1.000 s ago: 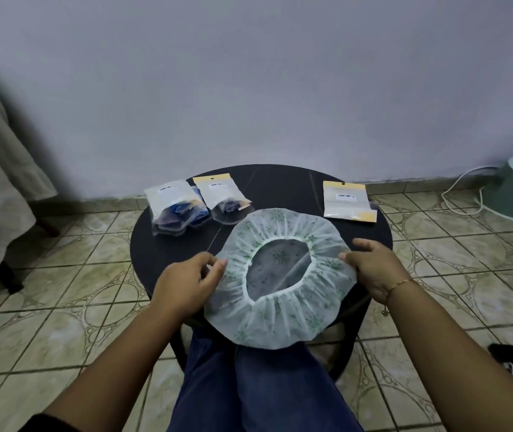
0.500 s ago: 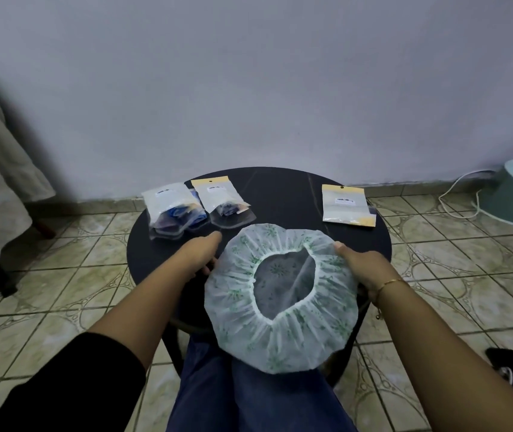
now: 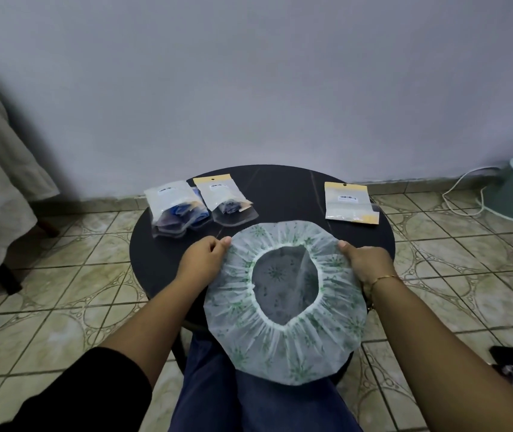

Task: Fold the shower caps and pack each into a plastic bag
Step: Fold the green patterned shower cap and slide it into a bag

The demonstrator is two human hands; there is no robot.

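cap spread wider, hands moved to its far rim
left hand (image 3: 202,256) and right hand (image 3: 365,260) each pinch the cap (image 3: 283,341); first fold seems next.

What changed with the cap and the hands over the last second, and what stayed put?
Both hands slid from the cap's sides up to its far edge: the left hand and right hand now pinch it there. The cap, spread open throughout, shifted slightly toward the person, overhanging the table more. The three bags stayed in place.
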